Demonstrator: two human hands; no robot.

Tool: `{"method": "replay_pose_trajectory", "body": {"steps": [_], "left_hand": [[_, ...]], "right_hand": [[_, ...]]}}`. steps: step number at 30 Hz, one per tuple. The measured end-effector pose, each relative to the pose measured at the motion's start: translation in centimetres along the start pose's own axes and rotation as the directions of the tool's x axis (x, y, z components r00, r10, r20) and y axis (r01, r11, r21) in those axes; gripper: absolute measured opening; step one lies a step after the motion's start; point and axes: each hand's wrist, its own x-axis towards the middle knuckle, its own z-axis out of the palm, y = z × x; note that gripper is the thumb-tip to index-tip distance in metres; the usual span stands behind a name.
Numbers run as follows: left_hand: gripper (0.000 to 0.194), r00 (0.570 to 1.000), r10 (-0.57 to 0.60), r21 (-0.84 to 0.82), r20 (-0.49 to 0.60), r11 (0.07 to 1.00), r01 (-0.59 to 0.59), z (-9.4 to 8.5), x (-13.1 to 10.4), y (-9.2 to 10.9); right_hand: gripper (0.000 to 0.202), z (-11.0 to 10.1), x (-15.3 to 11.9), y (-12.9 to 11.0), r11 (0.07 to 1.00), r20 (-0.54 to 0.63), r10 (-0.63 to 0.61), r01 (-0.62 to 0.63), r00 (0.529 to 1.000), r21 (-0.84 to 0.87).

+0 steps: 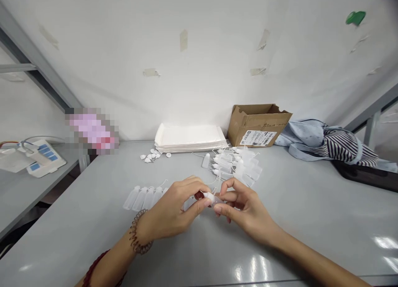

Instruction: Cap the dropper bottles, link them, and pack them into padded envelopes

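Observation:
Between my two hands is a small translucent plastic dropper bottle (216, 200) with a white cap, tilted on its side. The fingers of my left hand (182, 204) pinch its capped end. My right hand (242, 204) grips the bottle's body between thumb and fingers. A row of similar bottles (144, 199) lies to the left, partly hidden behind my left hand. Behind my hands is a loose pile of more bottles (239, 162) with thin white strings or tips. Several small white caps (151, 156) are scattered farther back on the left.
A stack of white envelopes or sheets (191, 137) lies against the wall. Beside it stands an open cardboard box (259, 125). Folded blue and striped cloth (326, 142) rests at the right on a dark object. A blurred pink item (93, 131) is at the table's left back corner.

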Motion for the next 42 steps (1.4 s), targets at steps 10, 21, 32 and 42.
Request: {"method": "replay_pose_trajectory", "body": {"steps": [10,21,32,42], "left_hand": [[0.035,0.953,-0.302,-0.063,0.02,0.951,0.302,0.7,0.4,-0.1],[0.032,0.951,-0.304,-0.116,0.058,0.944,0.309,1.0,0.4,0.1],[0.015,0.995,0.081,0.11,0.053,0.99,-0.087,0.7,-0.1,0.3],[0.039,0.962,-0.274,0.018,0.001,0.962,0.274,1.6,0.0,-0.3]], "right_hand": [[0.015,-0.2,-0.1,2.2,0.691,0.017,-0.567,0.487,0.823,-0.534],[0.011,-0.2,-0.2,1.1,0.894,0.021,-0.341,0.331,0.94,-0.303],[0.037,-2.1,1.6,0.9,0.878,0.361,0.091,-0.246,0.928,0.411],[0.032,-1.2,0.8,-0.2,0.997,0.062,0.008,-0.014,0.998,0.081]]}}
